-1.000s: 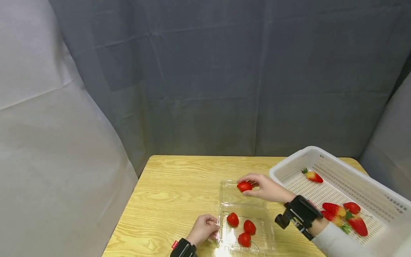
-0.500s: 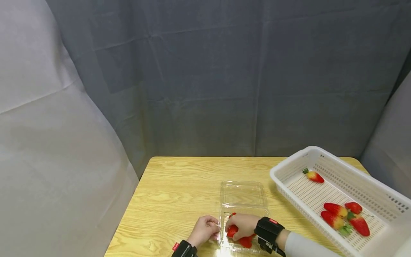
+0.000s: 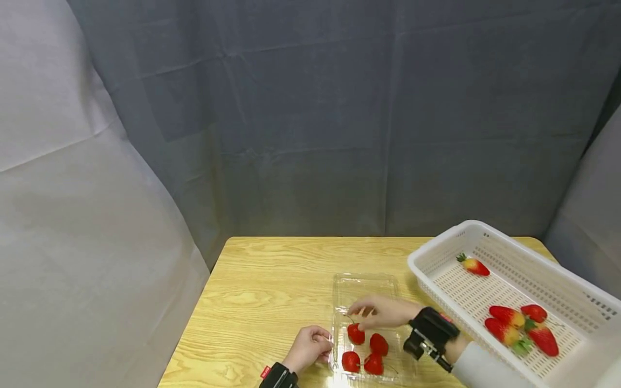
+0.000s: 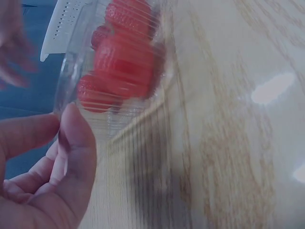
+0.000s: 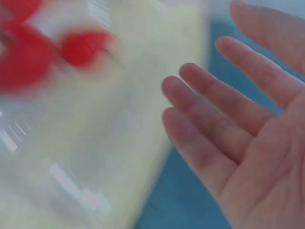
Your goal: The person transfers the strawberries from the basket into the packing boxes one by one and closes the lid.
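A clear plastic clamshell box (image 3: 402, 350) lies with its lid (image 3: 367, 285) folded back on the table. Several red cherries (image 3: 378, 344) with thin stems sit in its lower half. Thumb and forefinger of my left hand (image 3: 309, 345) pinch the box's left rim; the left wrist view shows this grip up close, with red cherries (image 4: 125, 64) behind the ribbed plastic wall. My right hand (image 3: 385, 311) hovers over the box near its hinge, holding nothing. In the right wrist view the right hand (image 5: 248, 129) has its fingers extended and spread from the thumb.
To the right stands a white perforated basket (image 3: 436, 293), close to my right forearm. Inside are several red-and-yellow strawberries (image 3: 543, 340) and one cherry (image 3: 534, 312). The wooden table (image 3: 262, 291) ends at a dark cloth (image 3: 310, 134) behind; pale cloth (image 3: 97, 242) hangs at the left.
My right hand carried a cherry down into the box, let go of it at the front left, then lifted away toward the hinge. My left hand stays on the rim.
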`<state>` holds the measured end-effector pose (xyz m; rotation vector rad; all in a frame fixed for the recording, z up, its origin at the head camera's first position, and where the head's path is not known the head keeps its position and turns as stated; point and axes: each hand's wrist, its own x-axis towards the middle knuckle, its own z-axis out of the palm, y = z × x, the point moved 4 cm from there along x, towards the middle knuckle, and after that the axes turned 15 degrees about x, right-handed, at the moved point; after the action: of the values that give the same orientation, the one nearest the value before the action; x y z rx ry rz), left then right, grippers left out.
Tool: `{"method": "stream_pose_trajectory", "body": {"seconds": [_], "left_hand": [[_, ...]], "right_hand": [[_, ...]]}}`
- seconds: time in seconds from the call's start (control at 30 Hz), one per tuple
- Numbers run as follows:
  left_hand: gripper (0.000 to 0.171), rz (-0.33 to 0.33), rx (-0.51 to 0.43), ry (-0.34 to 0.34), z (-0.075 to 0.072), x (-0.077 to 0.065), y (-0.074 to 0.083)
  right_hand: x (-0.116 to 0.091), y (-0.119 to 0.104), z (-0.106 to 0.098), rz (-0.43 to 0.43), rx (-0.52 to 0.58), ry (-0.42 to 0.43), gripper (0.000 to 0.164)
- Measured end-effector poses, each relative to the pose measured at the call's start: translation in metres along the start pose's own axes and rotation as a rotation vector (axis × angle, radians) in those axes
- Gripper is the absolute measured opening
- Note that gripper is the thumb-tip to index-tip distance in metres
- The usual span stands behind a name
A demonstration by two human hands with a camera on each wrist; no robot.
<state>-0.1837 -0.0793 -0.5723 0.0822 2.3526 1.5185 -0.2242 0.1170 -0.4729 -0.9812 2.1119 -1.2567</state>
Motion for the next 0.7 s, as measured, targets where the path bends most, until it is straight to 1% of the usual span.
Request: {"method": "stream_pose_trajectory", "body": {"seconds": [0.07,0.1,0.13,0.17,0.2,0.23,0.3,0.33,0.4,0.47,0.53,0.6,0.67,0.7], "left_hand": [[0.015,0.001,0.005,0.004,0.000,0.000,0.000],[0.015,0.002,0.006,0.005,0.000,0.000,-0.001],[0.015,0.004,0.008,0.007,0.000,0.000,-0.001],[0.015,0.005,0.009,0.007,0.000,0.000,-0.001],[0.015,0.006,0.011,0.007,0.000,0.000,-0.001],[0.015,0.006,0.011,0.005,0.000,0.000,-0.002],[0.015,0.006,0.009,0.000,0.000,0.000,-0.003],[0.015,0.007,0.007,-0.001,0.000,0.000,-0.003],[0.015,0.009,0.003,-0.005,0.000,0.001,-0.003],[0.015,0.013,0.002,-0.005,0.000,0.002,-0.003],[0.016,0.013,0.005,-0.004,-0.001,0.003,-0.004],[0.016,0.013,0.010,-0.003,-0.002,0.003,-0.004],[0.016,0.013,0.009,-0.002,-0.002,0.002,-0.003],[0.016,0.013,0.010,-0.002,-0.002,0.002,-0.003]], "right_hand": [[-0.015,-0.009,-0.041,-0.079,0.010,0.180,0.041],[-0.025,-0.012,-0.062,-0.108,-0.016,0.285,0.043],[-0.036,-0.014,-0.083,-0.122,-0.049,0.394,0.047],[-0.048,-0.015,-0.103,-0.116,-0.082,0.497,0.050],[-0.061,-0.014,-0.120,-0.089,-0.116,0.589,0.054],[-0.074,-0.011,-0.135,-0.044,-0.153,0.671,0.058],[-0.100,-0.002,-0.159,0.067,-0.205,0.777,0.064],[-0.113,0.005,-0.167,0.135,-0.215,0.806,0.067],[-0.135,0.021,-0.178,0.260,-0.226,0.828,0.069],[-0.152,0.040,-0.183,0.358,-0.230,0.810,0.072],[-0.165,0.060,-0.182,0.425,-0.223,0.760,0.074],[-0.176,0.079,-0.177,0.467,-0.219,0.693,0.074],[-0.185,0.099,-0.171,0.509,-0.234,0.625,0.069],[-0.189,0.110,-0.167,0.546,-0.217,0.586,0.065]]}}
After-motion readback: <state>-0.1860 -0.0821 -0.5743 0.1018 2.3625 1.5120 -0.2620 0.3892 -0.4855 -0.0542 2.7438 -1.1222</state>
